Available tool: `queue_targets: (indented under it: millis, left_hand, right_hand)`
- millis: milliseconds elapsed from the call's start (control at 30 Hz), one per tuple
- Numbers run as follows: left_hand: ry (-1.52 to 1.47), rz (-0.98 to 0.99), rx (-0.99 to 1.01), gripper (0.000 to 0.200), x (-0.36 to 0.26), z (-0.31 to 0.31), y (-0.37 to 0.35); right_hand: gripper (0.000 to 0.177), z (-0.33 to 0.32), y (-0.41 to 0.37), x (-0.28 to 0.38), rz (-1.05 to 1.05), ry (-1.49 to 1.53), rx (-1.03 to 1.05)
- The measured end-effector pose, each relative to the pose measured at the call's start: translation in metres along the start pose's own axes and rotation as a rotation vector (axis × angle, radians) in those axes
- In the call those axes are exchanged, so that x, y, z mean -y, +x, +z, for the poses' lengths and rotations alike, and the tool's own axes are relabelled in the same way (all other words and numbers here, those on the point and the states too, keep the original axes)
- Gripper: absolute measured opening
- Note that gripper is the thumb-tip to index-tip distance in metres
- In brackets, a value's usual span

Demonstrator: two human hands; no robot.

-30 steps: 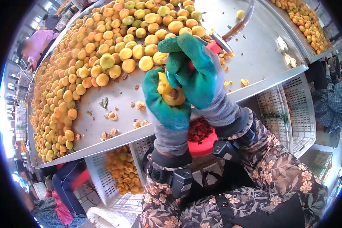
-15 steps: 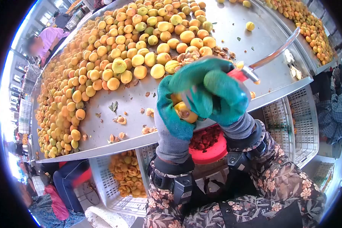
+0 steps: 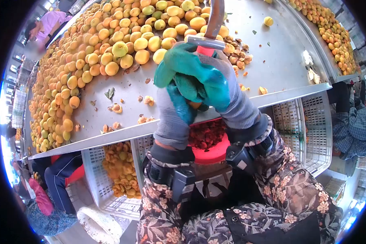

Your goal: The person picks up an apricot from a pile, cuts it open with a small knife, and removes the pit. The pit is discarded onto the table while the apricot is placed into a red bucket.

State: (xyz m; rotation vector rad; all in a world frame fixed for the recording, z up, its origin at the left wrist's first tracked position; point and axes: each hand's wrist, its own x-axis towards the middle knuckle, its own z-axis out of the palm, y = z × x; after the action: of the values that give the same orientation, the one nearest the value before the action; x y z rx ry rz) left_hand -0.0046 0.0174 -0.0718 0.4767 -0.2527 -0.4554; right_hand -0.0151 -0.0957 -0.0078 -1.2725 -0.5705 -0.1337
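Note:
Both hands wear green and grey gloves and are pressed together over the near edge of the metal table (image 3: pixel 122 105). My right hand (image 3: pixel 213 83) is closed on the red handle of a knife (image 3: pixel 215 20), whose curved blade points up and away. Beneath it my left hand (image 3: pixel 179 99) is curled round a fruit, of which only a small orange part (image 3: pixel 196 105) shows between the gloves. A pile of yellow-orange fruit (image 3: pixel 89 57) lies on the table beyond. Below the hands is a red tub (image 3: pixel 209 154) with dark red pieces inside.
White crates stand under the table edge, one at left (image 3: pixel 95 175) with halved fruit (image 3: pixel 122 171), others at right (image 3: pixel 315 130). Pits and scraps (image 3: pixel 238 53) lie on the table. A co-worker in a pink top (image 3: pixel 53 20) is at upper left; another person's checked clothing (image 3: pixel 354 130) is at right.
The knife blade has swung from pointing right to pointing up. My hands have closed together more tightly, hiding most of the fruit. The whole view has shifted slightly.

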Motion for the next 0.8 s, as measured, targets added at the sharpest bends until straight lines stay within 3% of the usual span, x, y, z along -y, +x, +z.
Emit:
queue_targets:
  millis: [33, 67, 133, 200, 267, 300, 367, 467, 533, 567, 600, 633, 667, 700, 733, 767, 800]
  left_hand:
    - [0.623, 0.208, 0.003, 0.035, -0.004, 0.006, -0.001]
    - [1.246, 0.414, 0.006, 0.030, -0.008, 0.015, -0.001]
    - [1.160, 0.522, 0.067, 0.033, -0.013, 0.029, 0.005]
    - [1.605, 0.801, 0.264, 0.039, -0.023, 0.027, 0.008]
    - [1.502, 0.805, 0.305, 0.042, -0.021, 0.013, 0.009]
    - [1.551, 0.744, 0.257, 0.043, -0.020, 0.006, 0.006]
    - [1.651, 0.609, 0.105, 0.046, -0.019, 0.000, -0.004]
    - [1.503, 0.624, 0.096, 0.048, -0.017, -0.002, -0.006]
    - [1.549, 0.605, 0.085, 0.046, -0.018, 0.001, -0.008]
    - [1.450, 0.567, -0.023, 0.041, -0.014, 0.006, -0.005]
    - [1.347, 0.526, -0.123, 0.036, -0.012, 0.009, -0.003]
    - [1.344, 0.534, -0.110, 0.036, -0.012, 0.007, -0.001]
    - [0.873, 0.427, -0.124, 0.041, -0.011, 0.001, -0.001]
    - [0.407, 0.305, -0.131, 0.049, -0.010, -0.004, -0.002]
    - [-0.052, 0.170, -0.135, 0.056, -0.010, -0.007, -0.003]
    - [0.900, 0.365, -0.239, 0.054, -0.009, -0.002, -0.004]
    - [0.906, 0.364, -0.225, 0.054, -0.013, 0.001, 0.000]
  right_hand:
    - [0.027, -0.005, -0.009, 0.000, 0.083, 0.182, 0.024]
    - [0.027, -0.010, -0.010, -0.007, 0.088, 0.182, 0.023]
    - [0.026, -0.019, -0.006, -0.023, -0.581, -0.618, 0.035]
    - [0.025, -0.024, -0.010, -0.024, -0.599, -0.761, -0.015]
    - [0.026, -0.025, -0.005, -0.020, -0.719, -0.749, -0.009]
    - [0.029, -0.022, -0.002, -0.025, -0.697, -0.597, 0.001]
    - [0.028, -0.023, 0.001, -0.027, -0.673, -0.583, 0.037]
    - [0.031, -0.030, -0.005, -0.031, -0.612, -0.604, 0.043]
    - [0.032, -0.029, -0.001, -0.031, -0.301, -0.363, -0.021]
    - [0.029, -0.014, 0.006, -0.035, -0.720, -0.552, -0.240]
    - [0.029, -0.015, 0.008, -0.022, -0.732, -0.560, -0.241]
    - [0.028, -0.020, 0.007, -0.010, -0.524, -0.056, -0.136]
    - [0.029, -0.023, 0.006, -0.003, -0.292, 0.436, -0.025]
    - [0.030, -0.020, 0.005, -0.004, -0.434, 0.212, -0.173]
    - [0.030, -0.014, 0.002, -0.006, -0.446, 0.209, -0.176]
    - [0.029, -0.005, -0.001, -0.007, -0.437, 0.256, -0.251]
    - [0.029, -0.001, -0.002, -0.009, -0.427, 0.302, -0.329]
